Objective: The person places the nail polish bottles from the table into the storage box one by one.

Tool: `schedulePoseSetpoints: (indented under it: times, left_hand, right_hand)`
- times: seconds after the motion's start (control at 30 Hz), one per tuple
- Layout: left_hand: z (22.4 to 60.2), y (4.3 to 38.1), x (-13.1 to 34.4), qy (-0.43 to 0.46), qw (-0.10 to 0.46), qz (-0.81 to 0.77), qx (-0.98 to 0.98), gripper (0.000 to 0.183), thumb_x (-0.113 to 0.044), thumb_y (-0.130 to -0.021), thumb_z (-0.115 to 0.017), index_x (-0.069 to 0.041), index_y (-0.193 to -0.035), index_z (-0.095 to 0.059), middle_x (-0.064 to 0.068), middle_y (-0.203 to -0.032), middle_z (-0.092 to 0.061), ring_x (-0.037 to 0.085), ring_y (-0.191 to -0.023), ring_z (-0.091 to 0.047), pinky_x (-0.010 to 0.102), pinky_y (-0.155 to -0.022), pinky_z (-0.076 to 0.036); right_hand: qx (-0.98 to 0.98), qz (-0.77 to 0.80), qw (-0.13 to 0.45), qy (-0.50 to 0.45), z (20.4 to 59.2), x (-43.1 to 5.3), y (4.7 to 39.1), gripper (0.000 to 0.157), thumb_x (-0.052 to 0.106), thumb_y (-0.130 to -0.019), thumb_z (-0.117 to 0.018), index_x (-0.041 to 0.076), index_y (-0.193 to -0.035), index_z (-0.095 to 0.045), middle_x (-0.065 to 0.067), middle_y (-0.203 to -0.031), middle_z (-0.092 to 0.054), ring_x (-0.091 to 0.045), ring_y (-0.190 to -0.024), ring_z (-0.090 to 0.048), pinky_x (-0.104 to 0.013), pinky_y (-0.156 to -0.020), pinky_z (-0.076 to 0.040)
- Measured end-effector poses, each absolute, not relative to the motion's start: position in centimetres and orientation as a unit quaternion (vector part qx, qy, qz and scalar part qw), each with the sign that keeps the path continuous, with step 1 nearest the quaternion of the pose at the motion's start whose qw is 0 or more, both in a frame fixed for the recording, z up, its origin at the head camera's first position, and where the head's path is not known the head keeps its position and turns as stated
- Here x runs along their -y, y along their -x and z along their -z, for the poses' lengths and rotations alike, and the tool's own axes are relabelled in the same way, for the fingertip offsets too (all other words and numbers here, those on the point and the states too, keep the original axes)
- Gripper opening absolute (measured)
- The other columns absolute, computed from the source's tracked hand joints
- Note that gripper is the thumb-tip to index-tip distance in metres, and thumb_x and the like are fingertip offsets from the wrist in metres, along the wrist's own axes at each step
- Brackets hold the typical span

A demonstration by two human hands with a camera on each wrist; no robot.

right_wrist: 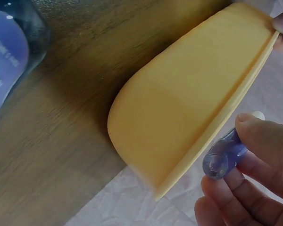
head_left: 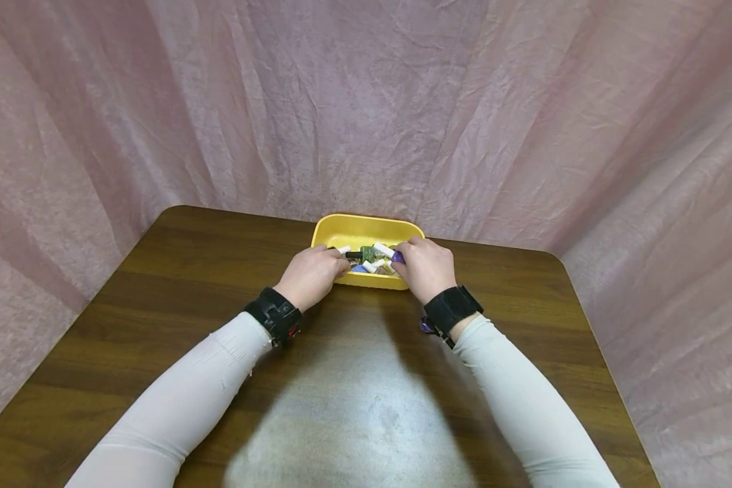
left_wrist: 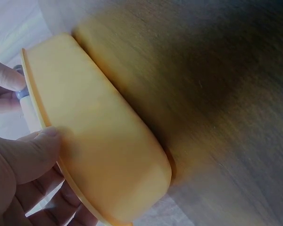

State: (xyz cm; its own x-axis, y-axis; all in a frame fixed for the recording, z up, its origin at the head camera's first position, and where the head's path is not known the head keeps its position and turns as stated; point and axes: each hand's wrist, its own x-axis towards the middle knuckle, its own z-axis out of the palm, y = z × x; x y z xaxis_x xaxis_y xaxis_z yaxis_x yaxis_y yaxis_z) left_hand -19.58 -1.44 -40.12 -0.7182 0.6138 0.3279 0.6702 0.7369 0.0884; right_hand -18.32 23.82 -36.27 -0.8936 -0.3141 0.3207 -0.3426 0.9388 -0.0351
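A yellow plastic bin (head_left: 372, 278) stands on the table with several small nail polish bottles inside, mostly with white caps. One green nail polish bottle (head_left: 369, 254) has a black cap. My left hand (head_left: 312, 274) grips the bin's near rim at the left, the thumb (left_wrist: 42, 146) on its outer wall and the fingers on the inner side. Over the bin's right end, my right hand (head_left: 428, 269) pinches a purple nail polish bottle (right_wrist: 225, 153) between thumb and fingers; its white cap (head_left: 383, 250) points into the bin.
A bottle with a purple label (right_wrist: 7, 56) is on the table by the right wrist, mostly hidden in the head view. The brown wooden table (head_left: 158, 305) ends just behind the bin. Pink curtains (head_left: 366, 102) hang at the back and sides.
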Motion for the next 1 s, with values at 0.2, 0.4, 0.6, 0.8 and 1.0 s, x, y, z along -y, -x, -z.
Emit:
schedulePoseSetpoints:
  times: [0.2,0.4,0.6,0.8,1.0]
  left_hand:
    - [40.1,19.6,1.5,0.345,0.141,0.098,0.923,0.005,-0.014,-0.101,-0.081,-0.016,-0.103,-0.086,0.001,-0.101,-0.079,0.026,-0.088,-0.068,0.039,-0.079,-0.058]
    - [40.1,19.6,1.8,0.346,0.142,0.101,0.922,0.006,-0.013,-0.102,-0.08,-0.015,-0.104,-0.086,0.002,-0.102,-0.08,0.027,-0.089,-0.068,0.04,-0.08,-0.059]
    - [40.3,19.2,2.2,0.344,0.142,0.103,0.922,0.006,-0.01,-0.101,-0.081,-0.014,-0.103,-0.086,0.002,-0.102,-0.08,0.027,-0.089,-0.068,0.04,-0.08,-0.06]
    - [40.4,19.2,1.8,0.346,0.14,0.104,0.922,0.009,-0.009,-0.102,-0.08,-0.015,-0.104,-0.086,0.002,-0.105,-0.08,0.028,-0.092,-0.069,0.04,-0.082,-0.059]
    - [40.4,19.6,1.4,0.347,0.144,0.1,0.921,0.007,-0.012,-0.102,-0.08,-0.015,-0.103,-0.086,0.001,-0.103,-0.08,0.027,-0.089,-0.068,0.04,-0.08,-0.059]
  right_hand:
    - [0.975,-0.041,0.147,-0.16,36.6,-23.5,19.0,0.019,0.026,-0.096,-0.089,0.011,-0.107,-0.085,-0.006,-0.097,-0.076,-0.025,-0.085,-0.073,-0.045,-0.069,-0.06]
    - [0.976,-0.04,0.147,-0.155,37.0,-23.2,19.6,0.016,0.025,-0.096,-0.088,0.012,-0.105,-0.086,-0.006,-0.095,-0.074,-0.025,-0.081,-0.073,-0.045,-0.068,-0.06]
    - [0.976,-0.043,0.142,-0.16,37.5,-22.8,19.8,0.017,0.024,-0.096,-0.088,0.01,-0.105,-0.085,-0.008,-0.096,-0.075,-0.027,-0.082,-0.074,-0.046,-0.069,-0.061]
    - [0.978,-0.031,0.142,-0.152,38.0,-22.8,20.2,0.017,0.024,-0.095,-0.089,0.01,-0.104,-0.086,-0.008,-0.094,-0.075,-0.028,-0.08,-0.074,-0.047,-0.069,-0.061]
    - [0.979,-0.019,0.141,-0.147,38.1,-23.0,20.9,0.016,0.023,-0.095,-0.089,0.008,-0.096,-0.084,-0.01,-0.089,-0.073,-0.03,-0.079,-0.073,-0.048,-0.069,-0.061]
